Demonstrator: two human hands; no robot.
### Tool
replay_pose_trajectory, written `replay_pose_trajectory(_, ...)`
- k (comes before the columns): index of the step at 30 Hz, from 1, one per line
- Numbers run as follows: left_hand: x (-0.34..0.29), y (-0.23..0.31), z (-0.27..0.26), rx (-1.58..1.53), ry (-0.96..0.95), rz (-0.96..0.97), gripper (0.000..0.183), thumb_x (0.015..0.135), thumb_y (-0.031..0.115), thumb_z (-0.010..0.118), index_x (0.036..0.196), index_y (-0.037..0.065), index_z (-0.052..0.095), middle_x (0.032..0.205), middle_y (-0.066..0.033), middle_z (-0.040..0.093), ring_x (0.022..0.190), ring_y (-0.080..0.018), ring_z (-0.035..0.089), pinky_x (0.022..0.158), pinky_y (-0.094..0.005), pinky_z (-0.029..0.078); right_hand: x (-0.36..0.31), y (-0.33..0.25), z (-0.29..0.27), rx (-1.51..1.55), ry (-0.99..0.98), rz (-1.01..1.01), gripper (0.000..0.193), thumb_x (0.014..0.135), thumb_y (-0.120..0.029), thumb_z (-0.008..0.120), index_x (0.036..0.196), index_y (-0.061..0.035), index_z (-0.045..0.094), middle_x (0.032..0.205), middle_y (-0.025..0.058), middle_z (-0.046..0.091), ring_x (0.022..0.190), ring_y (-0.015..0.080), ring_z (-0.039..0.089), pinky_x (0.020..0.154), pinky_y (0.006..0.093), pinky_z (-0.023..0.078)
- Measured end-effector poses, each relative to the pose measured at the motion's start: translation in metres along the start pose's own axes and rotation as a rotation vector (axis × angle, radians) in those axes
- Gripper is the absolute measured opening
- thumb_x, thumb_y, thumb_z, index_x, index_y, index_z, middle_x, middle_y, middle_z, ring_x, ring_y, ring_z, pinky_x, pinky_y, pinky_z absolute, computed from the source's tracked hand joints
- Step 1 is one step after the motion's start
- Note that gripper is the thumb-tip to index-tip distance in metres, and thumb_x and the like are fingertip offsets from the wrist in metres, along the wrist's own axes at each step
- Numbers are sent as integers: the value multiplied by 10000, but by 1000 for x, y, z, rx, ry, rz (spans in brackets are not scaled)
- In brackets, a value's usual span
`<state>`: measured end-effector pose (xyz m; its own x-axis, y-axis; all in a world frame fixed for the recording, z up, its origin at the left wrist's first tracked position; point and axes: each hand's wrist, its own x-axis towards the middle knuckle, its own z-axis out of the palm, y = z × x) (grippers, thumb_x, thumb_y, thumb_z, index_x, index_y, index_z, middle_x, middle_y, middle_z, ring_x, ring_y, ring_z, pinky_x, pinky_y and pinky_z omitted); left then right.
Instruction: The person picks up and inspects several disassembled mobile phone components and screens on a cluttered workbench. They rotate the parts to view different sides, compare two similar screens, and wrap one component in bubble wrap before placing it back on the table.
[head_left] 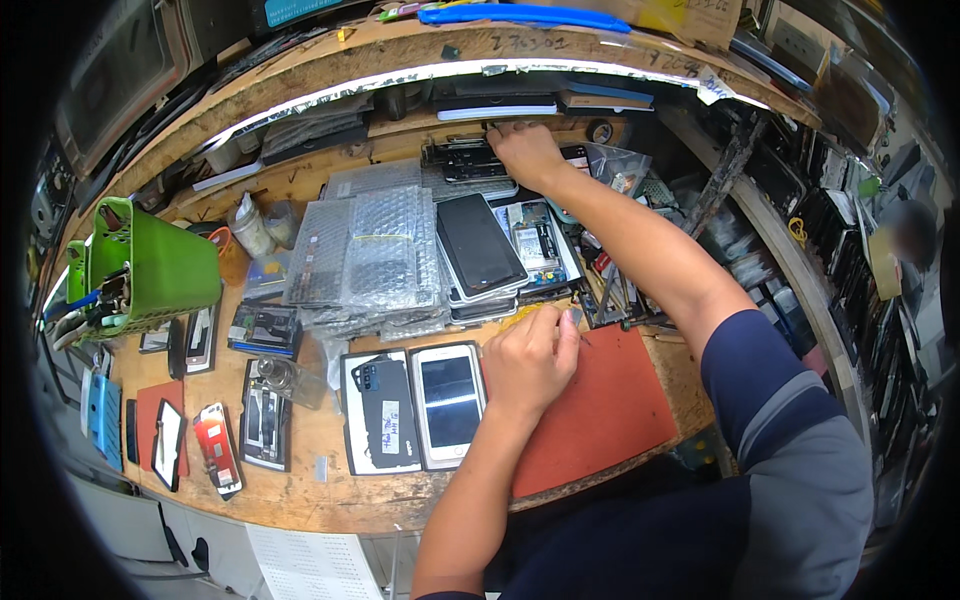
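My left hand (pixel 530 362) is closed above the left edge of a red-brown work mat (pixel 610 410). Its fingers are curled in, and what they hold, if anything, is hidden. Stretched to the back of the bench, my right hand (pixel 528 152) bends its fingers over a pile of dark phone frames (pixel 470 165); its fingertips are partly hidden, so its grip is unclear. Between the hands lie a stack of phones with a black-screened one (pixel 482 240) on top and an open box of phone parts (pixel 540 240). Beside my left wrist is a white phone (pixel 449 400) in a box.
Bubble-wrap sleeves (pixel 360 250) pile up mid-bench. A green basket (pixel 155 265) of tools stands at the left. A boxed dark phone back (pixel 385 410), a red phone part (pixel 217 450) and a glass jar (pixel 280 375) lie nearer. A wooden shelf (pixel 400 62) overhangs the back.
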<state>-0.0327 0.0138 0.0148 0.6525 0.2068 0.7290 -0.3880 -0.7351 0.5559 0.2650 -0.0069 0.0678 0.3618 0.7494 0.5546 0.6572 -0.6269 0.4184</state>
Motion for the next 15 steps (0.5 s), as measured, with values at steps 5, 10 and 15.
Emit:
replay_pose_trajectory(5, 2, -3, -3, -86, 79, -101, 144, 906, 116, 689, 783, 59, 639, 539, -57, 519, 442, -206, 520, 457, -351, 410, -25, -8, -28, -29, 232, -65, 107, 784, -95, 644, 883, -56, 629, 831, 90, 662, 777, 264, 681, 670, 386, 543)
replay_pose_trajectory(10, 1, -4, 3, -726, 75, -504, 435, 939, 141, 704, 1300, 13, 498, 919, -100, 637, 847, -167, 654, 772, -315, 550, -93, -35, -104, 126, 310, -34, 176, 735, -128, 714, 857, -58, 608, 709, 58, 580, 653, 240, 628, 588, 377, 508)
replay_pose_trajectory(15, -7, -9, 20, -1187, -15, -555, 863, 1005, 505, 558, 1604, 122, 68, 1469, -189, 422, 1391, -332, 422, 1175, -492, 317, -162, -92, -182, 288, 250, -38, 293, 691, -172, 729, 943, -35, 670, 735, 57, 605, 641, 215, 613, 570, 347, 469)
